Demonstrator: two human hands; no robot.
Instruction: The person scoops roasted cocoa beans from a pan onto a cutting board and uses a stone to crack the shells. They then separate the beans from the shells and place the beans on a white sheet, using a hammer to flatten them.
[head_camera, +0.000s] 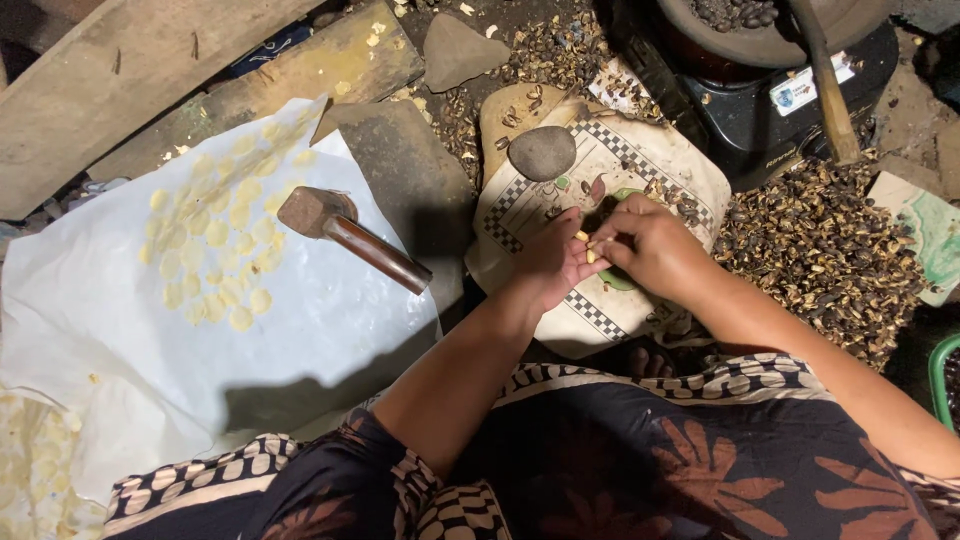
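Pinched between the fingertips of both hands is a small pale yellow kernel (590, 247); the left hand (552, 262) cups under it while the right hand (650, 245) closes on it from above, fingers pressed together around the piece. Whether one kernel or a couple sit in that pinch is too small to tell. The hands meet over a checker-edged cloth (640, 165) draped across a board in front of the person's lap.

As for progress, judging from how things lie: a good share looks done. On the white sheet (120, 320) to the left, flattened yellow discs (225, 250) lie spread in a loose patch, a few dozen by my eye, too crowded to count exactly, and more show faintly at the lower left corner. A big heap of dark broken shells (820, 250) lies to the right, far too many to count. Dark nuts also sit in the round pan (770, 40) on the black stove (790, 110), so work seems left.

Counted singly: one wooden-handled hammer (350, 235) resting on the sheet, untouched; one flat stone slab (410, 180) beside it; one rounded grey stone (542, 152) on the cloth; one larger grey stone (455, 50) further back; one wooden handle (825, 80) leaning over the pan.
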